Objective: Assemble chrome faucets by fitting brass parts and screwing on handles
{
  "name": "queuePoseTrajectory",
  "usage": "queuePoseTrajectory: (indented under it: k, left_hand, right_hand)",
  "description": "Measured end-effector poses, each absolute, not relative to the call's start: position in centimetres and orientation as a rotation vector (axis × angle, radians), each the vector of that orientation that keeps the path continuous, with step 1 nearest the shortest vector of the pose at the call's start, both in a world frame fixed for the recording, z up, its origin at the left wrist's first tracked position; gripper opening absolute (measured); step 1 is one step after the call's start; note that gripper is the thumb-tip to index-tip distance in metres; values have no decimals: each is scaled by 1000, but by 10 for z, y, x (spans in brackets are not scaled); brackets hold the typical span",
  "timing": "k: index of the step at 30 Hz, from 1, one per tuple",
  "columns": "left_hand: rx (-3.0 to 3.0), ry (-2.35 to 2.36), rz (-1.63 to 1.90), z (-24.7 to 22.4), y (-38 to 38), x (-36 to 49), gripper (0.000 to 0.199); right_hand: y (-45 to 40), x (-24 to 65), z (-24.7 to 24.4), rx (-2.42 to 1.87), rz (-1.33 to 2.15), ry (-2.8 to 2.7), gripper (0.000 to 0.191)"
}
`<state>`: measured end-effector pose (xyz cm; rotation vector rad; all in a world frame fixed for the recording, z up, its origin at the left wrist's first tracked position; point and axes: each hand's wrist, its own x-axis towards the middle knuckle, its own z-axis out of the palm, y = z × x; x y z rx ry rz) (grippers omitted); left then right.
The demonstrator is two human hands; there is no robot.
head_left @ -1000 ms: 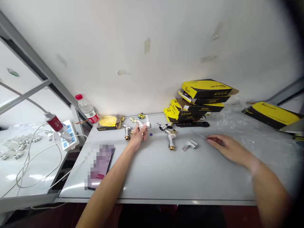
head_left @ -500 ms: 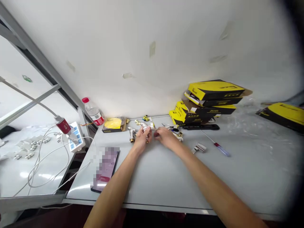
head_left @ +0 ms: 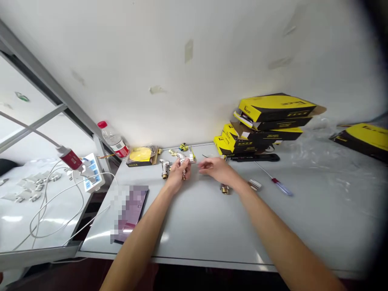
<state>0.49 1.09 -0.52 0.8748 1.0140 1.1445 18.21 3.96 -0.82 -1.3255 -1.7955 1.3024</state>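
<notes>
My left hand (head_left: 178, 174) is closed around a small shiny metal fitting (head_left: 184, 173), mostly covered by the fingers. To its right, my right hand (head_left: 216, 169) hovers with fingers loosely stretched out and nothing visible in them. A chrome fitting with a brass end (head_left: 224, 189) lies under the right wrist, partly hidden. Left of my left hand stands another chrome-and-brass fitting (head_left: 165, 169). Just behind the left fingers lies a curved chrome pipe piece (head_left: 181, 155), close to a chrome cylinder (head_left: 191, 155).
Yellow-and-black boxes (head_left: 263, 139) are stacked at the back right. A screwdriver (head_left: 281, 187) and a metal piece (head_left: 254, 184) lie right of my right arm. At left are a phone (head_left: 133, 214), an open small box (head_left: 141, 157), a bottle (head_left: 113, 139) and a power strip (head_left: 93, 171).
My right hand's fingers have opened out from a closed pinch. A brass-ended fitting now shows below the right wrist. The left hand keeps its hold; the view has shifted slightly.
</notes>
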Motion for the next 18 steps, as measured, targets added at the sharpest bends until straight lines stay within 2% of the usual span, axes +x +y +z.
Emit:
queuePoseTrajectory:
  k: [3,7,14,18]
  left_hand:
    - [841,961,1107,-5,12,2,45]
    - [838,934,1065,-5,11,0,43]
    - [902,893,1024,-7,9,0,43]
    - [911,887,1016,-8,10,-1,43]
  right_hand:
    - [39,191,1,-1176,1479,-1395,33]
    - [36,193,10,-1050,1564,-1214,47]
    - [32,180,9,-1009,1551,-1198,49]
    - [34,176,5,-1035,1387,-1310,41]
